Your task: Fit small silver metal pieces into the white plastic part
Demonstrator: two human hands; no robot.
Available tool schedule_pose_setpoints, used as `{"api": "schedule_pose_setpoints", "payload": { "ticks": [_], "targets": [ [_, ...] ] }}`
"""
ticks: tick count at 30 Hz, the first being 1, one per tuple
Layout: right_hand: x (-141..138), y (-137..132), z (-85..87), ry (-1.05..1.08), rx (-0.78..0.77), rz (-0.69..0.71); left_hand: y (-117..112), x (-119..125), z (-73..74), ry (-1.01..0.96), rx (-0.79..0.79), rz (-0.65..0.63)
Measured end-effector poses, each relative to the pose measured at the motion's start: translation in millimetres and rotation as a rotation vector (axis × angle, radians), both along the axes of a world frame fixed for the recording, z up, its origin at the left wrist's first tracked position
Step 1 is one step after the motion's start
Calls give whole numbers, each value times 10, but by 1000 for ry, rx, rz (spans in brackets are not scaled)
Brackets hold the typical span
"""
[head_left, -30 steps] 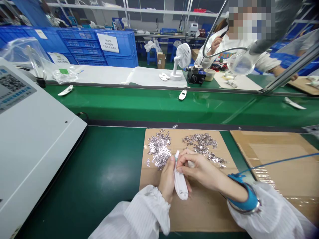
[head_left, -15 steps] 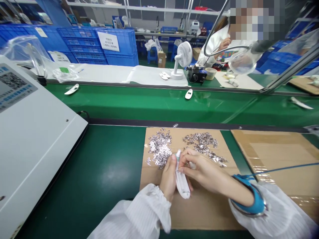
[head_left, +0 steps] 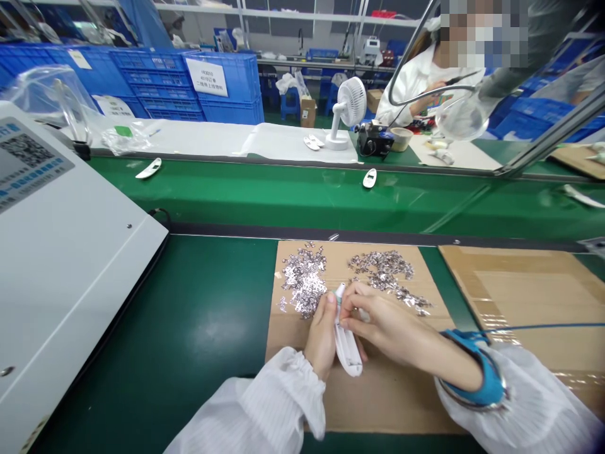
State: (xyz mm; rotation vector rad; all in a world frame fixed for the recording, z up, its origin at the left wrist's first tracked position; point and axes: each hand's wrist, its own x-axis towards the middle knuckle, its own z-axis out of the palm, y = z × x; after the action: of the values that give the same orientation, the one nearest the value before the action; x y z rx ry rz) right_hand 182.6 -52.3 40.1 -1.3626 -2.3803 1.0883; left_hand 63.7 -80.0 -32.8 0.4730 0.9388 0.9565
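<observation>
A slim white casing, tapering to a narrow tip with a pale green band below it, sits tilted above a cardboard sheet at a workbench. The left hand is wrapped around it, thumb along its side near the tip. The right hand bends in from the other side, thumb and fingers drawn close together at the casing's upper part; whether they pinch a small piece cannot be told. A blue strap circles the right wrist. Just beyond the hands, two heaps of small shiny metal pieces, one at left and one at right, lie on the cardboard. A white machine stands at left. Farther back, a white part with a dark window rests on a green strip, in front of a white fan, while a co-worker in white sits opposite.
</observation>
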Motion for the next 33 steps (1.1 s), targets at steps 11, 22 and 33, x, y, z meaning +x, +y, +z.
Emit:
{"api": "schedule_pose_setpoints", "payload": {
  "ticks": [11,22,33],
  "targets": [
    [66,50,352,744,156,-431,35,-43,49,-185,-91,24],
    [-427,48,472,1355,311,-499,22,-41,84,-104,-162,21],
    [-428,51,421,1308,369,-535,30,-26,66,-141,-160,40]
  ]
}}
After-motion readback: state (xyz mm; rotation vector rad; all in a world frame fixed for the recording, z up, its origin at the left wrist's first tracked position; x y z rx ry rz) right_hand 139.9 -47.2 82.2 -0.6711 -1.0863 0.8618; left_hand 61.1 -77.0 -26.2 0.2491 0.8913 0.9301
